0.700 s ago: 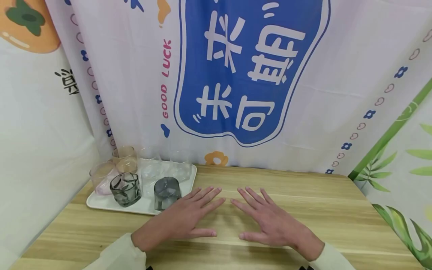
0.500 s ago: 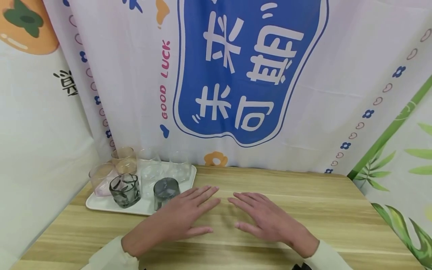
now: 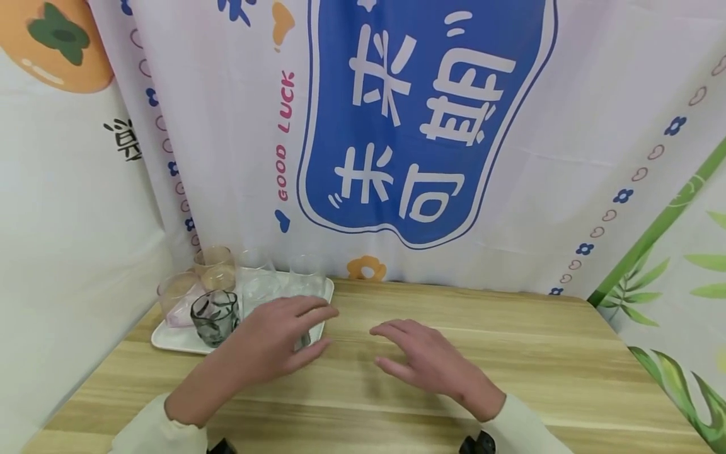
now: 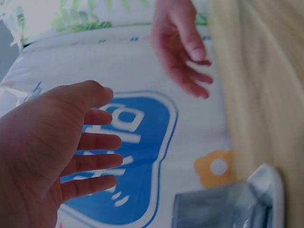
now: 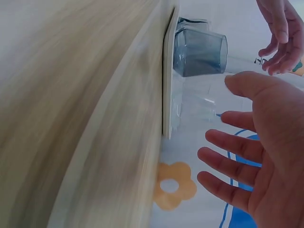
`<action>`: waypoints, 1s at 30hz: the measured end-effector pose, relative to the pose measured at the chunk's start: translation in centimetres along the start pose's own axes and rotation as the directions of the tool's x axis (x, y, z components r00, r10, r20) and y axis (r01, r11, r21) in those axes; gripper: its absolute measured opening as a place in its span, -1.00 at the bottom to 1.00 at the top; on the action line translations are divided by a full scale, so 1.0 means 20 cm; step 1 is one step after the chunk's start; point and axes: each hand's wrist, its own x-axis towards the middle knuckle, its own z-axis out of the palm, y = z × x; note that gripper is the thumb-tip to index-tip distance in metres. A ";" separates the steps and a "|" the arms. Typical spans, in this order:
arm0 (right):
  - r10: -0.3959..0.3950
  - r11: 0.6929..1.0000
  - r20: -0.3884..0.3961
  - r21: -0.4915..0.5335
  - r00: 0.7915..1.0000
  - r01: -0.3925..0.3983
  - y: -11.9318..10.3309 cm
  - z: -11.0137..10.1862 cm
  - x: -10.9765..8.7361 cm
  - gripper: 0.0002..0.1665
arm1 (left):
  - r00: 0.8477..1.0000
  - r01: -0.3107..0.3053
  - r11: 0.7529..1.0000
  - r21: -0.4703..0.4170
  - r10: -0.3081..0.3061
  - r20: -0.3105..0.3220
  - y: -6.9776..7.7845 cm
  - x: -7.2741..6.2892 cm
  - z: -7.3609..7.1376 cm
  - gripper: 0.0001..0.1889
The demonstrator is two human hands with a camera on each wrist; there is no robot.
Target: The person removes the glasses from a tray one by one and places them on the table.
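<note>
My left hand (image 3: 278, 337) hovers over the front right part of a white tray (image 3: 172, 339), fingers relaxed and holding nothing. It mostly hides a smoky grey glass (image 5: 202, 52), which stands upside down on the tray in the right wrist view. To the left, a grey wavy glass (image 3: 214, 320) sits beside a pinkish glass (image 3: 177, 306). Behind them are an amber glass (image 3: 214, 268) and two clear glasses, one (image 3: 258, 280) left of the other (image 3: 306, 277). My right hand (image 3: 422, 359) is above the table right of the tray, fingers loosely bent, touching nothing.
The wooden table (image 3: 510, 340) stretches right of the tray. A printed curtain (image 3: 244, 157) hangs along its back edge, with further cloth at the left and right sides. The tray stands close to the back left corner.
Both hands were spread side by side over the middle of the table. The left hand has moved left over the tray; the right has shifted slightly left, its fingers more bent.
</note>
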 end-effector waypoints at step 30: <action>0.356 0.763 0.169 0.515 0.919 -0.390 -0.11 0.31 0.39 -0.70 | 0.846 0.430 0.903 -0.023 -0.411 -0.341 -0.41 -0.38 -0.30 -0.79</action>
